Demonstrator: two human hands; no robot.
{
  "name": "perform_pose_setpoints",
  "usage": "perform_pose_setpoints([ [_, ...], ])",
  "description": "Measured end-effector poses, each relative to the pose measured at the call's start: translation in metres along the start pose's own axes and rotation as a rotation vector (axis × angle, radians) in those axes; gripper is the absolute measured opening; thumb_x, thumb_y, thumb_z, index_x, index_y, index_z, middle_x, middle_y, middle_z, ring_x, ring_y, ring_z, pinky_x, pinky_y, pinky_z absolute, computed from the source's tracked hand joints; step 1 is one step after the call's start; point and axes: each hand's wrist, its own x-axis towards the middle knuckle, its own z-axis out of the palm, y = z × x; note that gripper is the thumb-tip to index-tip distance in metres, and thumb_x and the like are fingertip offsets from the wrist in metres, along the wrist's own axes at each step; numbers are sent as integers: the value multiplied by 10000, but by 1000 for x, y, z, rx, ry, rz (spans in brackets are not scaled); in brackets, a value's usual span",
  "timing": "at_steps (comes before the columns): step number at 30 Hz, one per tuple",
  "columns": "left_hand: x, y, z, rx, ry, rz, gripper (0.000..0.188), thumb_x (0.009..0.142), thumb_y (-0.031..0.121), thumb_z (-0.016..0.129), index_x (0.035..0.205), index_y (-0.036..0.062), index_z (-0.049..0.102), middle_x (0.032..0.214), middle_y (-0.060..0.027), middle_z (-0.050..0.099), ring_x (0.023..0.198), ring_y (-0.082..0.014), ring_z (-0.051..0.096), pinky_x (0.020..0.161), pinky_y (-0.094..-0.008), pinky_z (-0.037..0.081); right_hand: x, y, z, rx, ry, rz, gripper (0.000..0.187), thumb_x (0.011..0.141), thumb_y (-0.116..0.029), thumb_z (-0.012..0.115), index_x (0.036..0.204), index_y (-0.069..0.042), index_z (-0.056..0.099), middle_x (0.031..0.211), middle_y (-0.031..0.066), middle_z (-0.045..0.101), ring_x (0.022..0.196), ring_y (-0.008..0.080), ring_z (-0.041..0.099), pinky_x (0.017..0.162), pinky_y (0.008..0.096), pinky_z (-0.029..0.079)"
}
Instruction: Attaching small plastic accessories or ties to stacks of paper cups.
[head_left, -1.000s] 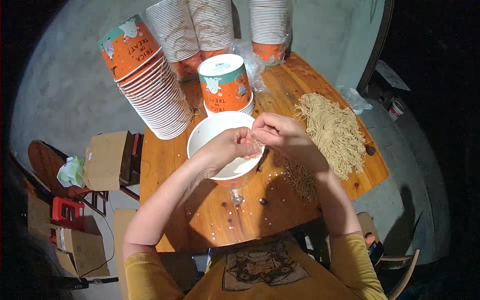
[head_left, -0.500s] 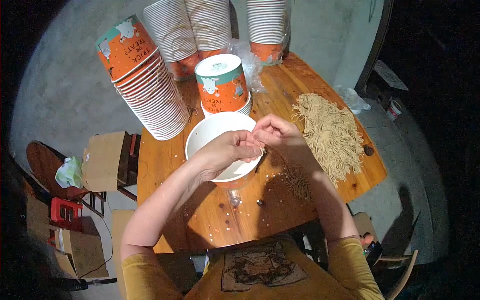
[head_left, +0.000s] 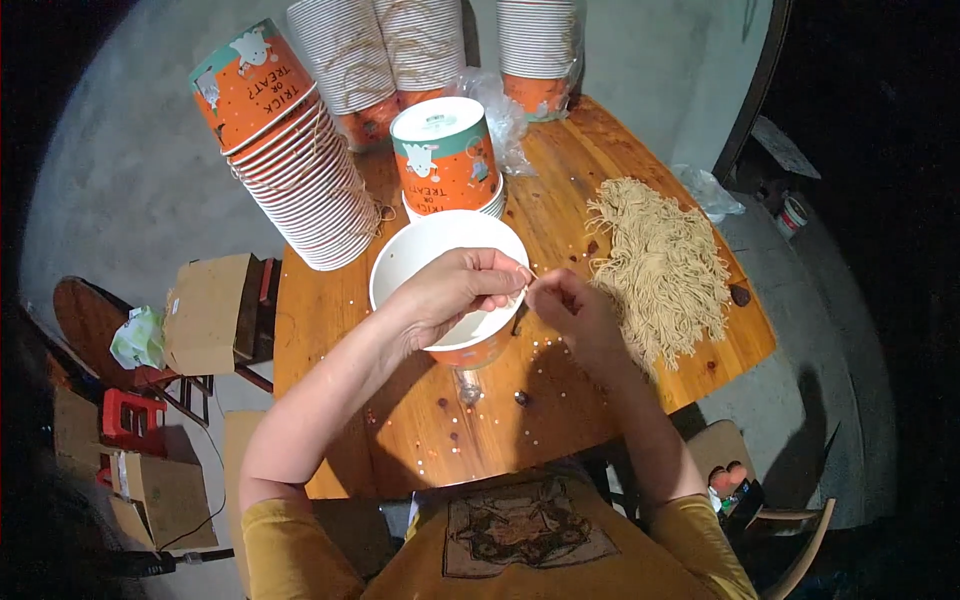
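An orange paper bucket [head_left: 470,352] with a white inside stands upright in front of me, its mouth facing up. My left hand [head_left: 462,288] reaches over its mouth, thumb and fingers pinched at the right rim on a thin cord [head_left: 533,279]. Just right of the rim, my right hand [head_left: 582,318] is closed in a pinch on the same cord, a short length of which shows between the two hands. Most of the cord is hidden by my fingers. To the right lies a heap of tan cords [head_left: 665,270].
Behind the bucket stands an upturned orange bucket [head_left: 447,180] on others. A leaning stack of buckets [head_left: 305,185] is at left, with more stacks [head_left: 535,45] at the back. Small white dots scatter over the wooden table [head_left: 400,450]. Cardboard boxes [head_left: 210,315] sit off the left side.
My right hand has drawn down and right, away from my left, opening a gap with cord across it. Dark strands seen below my right hand no longer show. My left hand keeps its pinch.
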Motion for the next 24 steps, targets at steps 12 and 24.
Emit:
perform_pose_setpoints([
  [12,0,13,6,93,13,-128,81,862,95,617,934,60,614,784,24,616,651,-13,539,550,-137,436,-15,-16,25,-153,184,-81,173,822,-129,676,790,-35,534,632,-19,478,585,59,436,539,230,389],
  [24,-7,11,15,223,96,-10,157,824,30,570,978,59,569,841,6,583,711,-68,536,623,-192,422,-9,-16,29,-247,180,-256,198,773,-89,714,730,-29,531,628,35,460,543,102,430,500,266,368],
])
